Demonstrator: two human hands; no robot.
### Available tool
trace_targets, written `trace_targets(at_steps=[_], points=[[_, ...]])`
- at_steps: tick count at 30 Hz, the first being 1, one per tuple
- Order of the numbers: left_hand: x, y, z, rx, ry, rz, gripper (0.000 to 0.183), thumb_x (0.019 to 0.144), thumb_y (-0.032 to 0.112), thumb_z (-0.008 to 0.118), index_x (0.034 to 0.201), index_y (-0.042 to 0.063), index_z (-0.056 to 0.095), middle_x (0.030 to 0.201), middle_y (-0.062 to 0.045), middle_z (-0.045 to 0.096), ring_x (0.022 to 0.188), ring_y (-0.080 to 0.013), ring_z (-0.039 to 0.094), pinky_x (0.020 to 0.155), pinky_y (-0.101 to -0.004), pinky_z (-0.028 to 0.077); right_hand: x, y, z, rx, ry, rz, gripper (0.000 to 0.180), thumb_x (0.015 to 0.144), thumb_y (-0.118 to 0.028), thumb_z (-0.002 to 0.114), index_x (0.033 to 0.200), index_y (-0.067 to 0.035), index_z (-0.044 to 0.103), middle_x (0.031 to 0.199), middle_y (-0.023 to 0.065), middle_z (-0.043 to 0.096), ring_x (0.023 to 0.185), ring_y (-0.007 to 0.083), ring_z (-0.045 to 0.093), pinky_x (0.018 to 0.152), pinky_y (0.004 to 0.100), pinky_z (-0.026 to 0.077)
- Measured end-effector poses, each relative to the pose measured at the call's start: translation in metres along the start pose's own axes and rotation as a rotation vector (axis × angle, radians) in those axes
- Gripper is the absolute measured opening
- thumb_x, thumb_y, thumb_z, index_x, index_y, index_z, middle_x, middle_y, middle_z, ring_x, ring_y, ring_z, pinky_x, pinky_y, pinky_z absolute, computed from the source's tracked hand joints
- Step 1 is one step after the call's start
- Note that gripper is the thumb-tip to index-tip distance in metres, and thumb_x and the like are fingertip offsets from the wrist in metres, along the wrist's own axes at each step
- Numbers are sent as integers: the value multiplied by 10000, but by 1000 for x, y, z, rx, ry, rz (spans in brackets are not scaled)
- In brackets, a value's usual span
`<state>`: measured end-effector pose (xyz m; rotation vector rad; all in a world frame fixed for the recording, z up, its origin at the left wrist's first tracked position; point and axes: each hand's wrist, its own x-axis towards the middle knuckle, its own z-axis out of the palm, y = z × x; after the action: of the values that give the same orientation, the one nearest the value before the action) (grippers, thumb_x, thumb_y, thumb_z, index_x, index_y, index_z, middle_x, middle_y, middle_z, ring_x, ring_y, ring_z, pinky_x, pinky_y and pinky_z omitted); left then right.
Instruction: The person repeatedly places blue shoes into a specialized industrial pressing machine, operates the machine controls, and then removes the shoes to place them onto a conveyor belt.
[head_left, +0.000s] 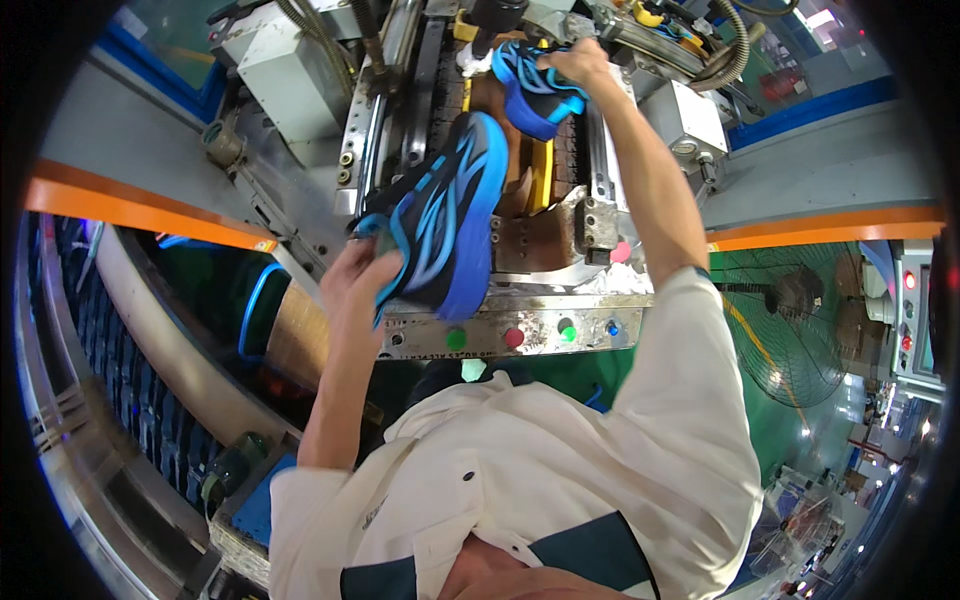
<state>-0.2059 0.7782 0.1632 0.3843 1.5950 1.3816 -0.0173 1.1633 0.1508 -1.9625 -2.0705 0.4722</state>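
Observation:
My left hand (358, 274) grips a blue and black athletic shoe (454, 217) by its heel collar, the toe pointing away from me. This shoe is slightly blurred and hangs over the near left part of a shoe press machine (536, 244). Farther off, my right hand (576, 61) is on a second blue and black shoe (534, 94), fingers at its upper near the opening. That shoe sits over the machine's bed, between its metal side rails. Parts of both hands' fingers are hidden by the shoes.
A panel with several buttons (514, 337) runs along the machine's front edge. Orange bars (150, 206) flank me on both sides. A conveyor (161, 375) curves past at my left. To the right stand a caged fan (784, 322) and a control box (919, 315) with red lights.

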Motion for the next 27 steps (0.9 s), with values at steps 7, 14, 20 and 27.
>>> trace_targets(at_steps=[7, 14, 20, 27], points=[[-134, -35, -108, -23, 454, 319, 357, 694, 166, 686, 1006, 7, 614, 807, 12, 557, 732, -80, 503, 720, -205, 396, 3, -9, 129, -145, 204, -138, 594, 719, -288, 743, 1062, 64, 409, 940, 239, 647, 897, 360, 662, 727, 394, 556], [-223, -123, -98, -374, 963, 302, 309, 730, 51, 721, 1017, -11, 626, 937, -63, 645, 824, -134, 606, 798, -267, 481, -72, -30, 124, 241, 412, -591, 721, 702, -173, 734, 1292, 46, 383, 1239, 275, 515, 1139, 372, 525, 960, 425, 440], [-263, -194, -72, -605, 1064, 208, 239, 694, 15, 726, 907, 9, 619, 863, -57, 640, 786, -130, 593, 779, -269, 461, -348, -9, 160, 779, -128, -1265, 125, 814, -4, 592, 934, -32, 612, 895, 143, 621, 832, 322, 599, 742, 384, 488], [-336, -262, -47, -780, 1336, 22, 177, 662, 16, 749, 791, 21, 628, 776, -41, 632, 730, -121, 569, 745, -251, 445, -376, 23, 261, 574, -187, -1380, 179, 827, -47, 537, 991, -44, 610, 877, 140, 572, 778, 315, 557, 683, 394, 459]])
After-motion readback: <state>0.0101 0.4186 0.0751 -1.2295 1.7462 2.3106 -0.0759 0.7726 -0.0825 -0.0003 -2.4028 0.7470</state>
